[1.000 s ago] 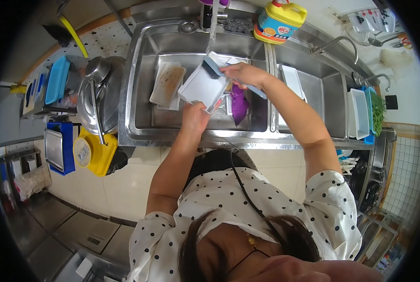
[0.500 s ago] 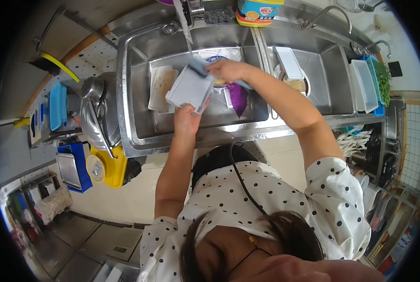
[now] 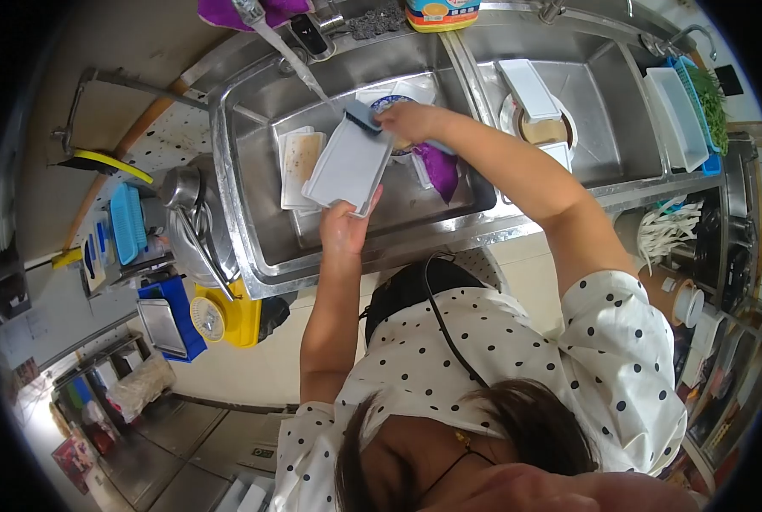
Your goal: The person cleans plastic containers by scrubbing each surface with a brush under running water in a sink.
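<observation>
My left hand [image 3: 346, 226] grips the near end of a white rectangular tray [image 3: 347, 175], tilted over the left sink basin. A blue-grey scrub brush [image 3: 362, 117] is in my right hand [image 3: 408, 125], its dark bristles against the tray's far end. Water from the faucet [image 3: 253, 12] falls just left of the brush. Left of the held tray, another white tray [image 3: 302, 171] with brown specks lies in the basin. A blue-rimmed plate [image 3: 389, 103] and a purple cloth [image 3: 439, 171] lie by my right hand, partly hidden.
In the right basin are a white lidded container [image 3: 528, 90] and a round dish [image 3: 566, 128]. A white bin [image 3: 676, 119] and a blue basket of greens [image 3: 703, 107] stand at the right. Metal pots [image 3: 195, 230] sit left of the sink, a yellow-blue tub [image 3: 442, 13] behind it.
The whole view has turned and shifted somewhat. Both hands keep their hold on the tray and the brush; the brush stays near the tray's far end and looks less blurred.
</observation>
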`<control>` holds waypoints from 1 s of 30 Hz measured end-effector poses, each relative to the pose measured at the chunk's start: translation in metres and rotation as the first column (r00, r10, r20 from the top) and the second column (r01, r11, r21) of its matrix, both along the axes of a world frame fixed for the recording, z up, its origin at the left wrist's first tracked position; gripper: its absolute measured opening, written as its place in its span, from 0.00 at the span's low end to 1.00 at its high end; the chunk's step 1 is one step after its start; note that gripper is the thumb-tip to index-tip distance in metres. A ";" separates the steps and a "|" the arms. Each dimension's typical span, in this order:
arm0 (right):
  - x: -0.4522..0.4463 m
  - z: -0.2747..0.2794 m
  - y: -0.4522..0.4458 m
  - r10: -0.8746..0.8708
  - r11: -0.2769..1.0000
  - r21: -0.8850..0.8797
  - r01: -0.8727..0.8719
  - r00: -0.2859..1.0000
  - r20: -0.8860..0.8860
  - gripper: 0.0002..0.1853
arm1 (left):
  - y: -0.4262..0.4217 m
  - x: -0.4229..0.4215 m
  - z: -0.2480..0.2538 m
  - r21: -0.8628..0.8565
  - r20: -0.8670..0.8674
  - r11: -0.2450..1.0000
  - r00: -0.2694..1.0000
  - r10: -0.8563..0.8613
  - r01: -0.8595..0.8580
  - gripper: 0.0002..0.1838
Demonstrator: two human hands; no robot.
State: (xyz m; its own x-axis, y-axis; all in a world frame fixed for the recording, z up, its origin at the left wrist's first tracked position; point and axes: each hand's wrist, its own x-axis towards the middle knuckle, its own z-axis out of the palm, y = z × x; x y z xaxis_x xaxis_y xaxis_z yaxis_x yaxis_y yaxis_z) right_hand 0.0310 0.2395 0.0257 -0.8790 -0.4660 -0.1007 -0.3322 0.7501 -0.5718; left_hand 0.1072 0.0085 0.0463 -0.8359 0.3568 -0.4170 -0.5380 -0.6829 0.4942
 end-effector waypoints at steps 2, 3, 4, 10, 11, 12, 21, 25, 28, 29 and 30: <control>-0.002 -0.001 0.004 0.025 1.000 0.002 -0.025 0.998 -0.056 0.14 | -0.003 -0.004 -0.010 0.032 0.015 0.999 1.000 -0.005 0.005 0.40; 0.008 0.042 0.000 -0.010 0.996 -0.085 0.027 0.981 0.194 0.14 | -0.003 -0.002 -0.009 0.044 0.031 0.999 1.000 -0.006 0.004 0.40; 0.016 0.064 -0.003 -0.024 0.982 -0.160 0.103 0.900 0.435 0.13 | -0.004 0.002 -0.008 0.049 0.023 0.999 1.000 0.004 -0.005 0.40; 0.026 0.068 -0.004 -0.074 0.967 -0.179 0.180 0.875 0.478 0.17 | 0.000 0.003 -0.011 0.078 -0.033 0.997 0.999 -0.008 0.011 0.40; 0.024 0.057 0.000 -0.093 0.983 -0.113 0.142 0.930 0.356 0.17 | 0.002 0.003 -0.010 0.059 -0.047 0.998 0.999 -0.019 0.022 0.40; 0.021 0.053 0.003 -0.099 0.993 -0.037 0.110 0.970 0.224 0.17 | 0.004 0.002 -0.008 0.044 -0.064 0.999 0.998 -0.026 0.029 0.40; 0.018 0.051 0.009 -0.014 0.933 -0.264 0.244 0.758 0.652 0.21 | 0.010 0.001 -0.013 -0.002 -0.083 1.000 0.996 -0.024 0.024 0.39; 0.003 0.026 0.016 -0.253 0.966 -0.018 0.259 0.953 0.167 0.21 | 0.016 -0.004 0.003 -0.037 -0.074 0.999 0.997 -0.037 0.034 0.40; 0.022 0.044 -0.008 -0.127 0.966 -0.200 0.166 0.973 0.194 0.21 | 0.021 -0.022 -0.011 -0.019 -0.092 0.996 0.992 -0.087 0.085 0.40; 0.028 0.046 -0.015 -0.072 0.971 -0.213 0.108 0.983 0.170 0.21 | 0.018 -0.031 -0.016 -0.004 -0.094 0.993 0.989 -0.116 0.116 0.40; 0.033 0.053 -0.019 -0.071 0.972 -0.207 0.109 0.981 0.180 0.21 | 0.014 -0.038 -0.020 0.007 -0.094 0.989 0.985 -0.144 0.146 0.40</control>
State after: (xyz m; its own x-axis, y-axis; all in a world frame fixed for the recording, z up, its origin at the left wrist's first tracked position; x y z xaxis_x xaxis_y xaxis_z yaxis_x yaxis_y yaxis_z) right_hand 0.0637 0.2200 0.0785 -0.8969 -0.4127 -0.1587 -0.1524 0.6255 -0.7652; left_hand 0.0688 0.0229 0.0264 -0.8099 0.4822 -0.3338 -0.5838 -0.6082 0.5379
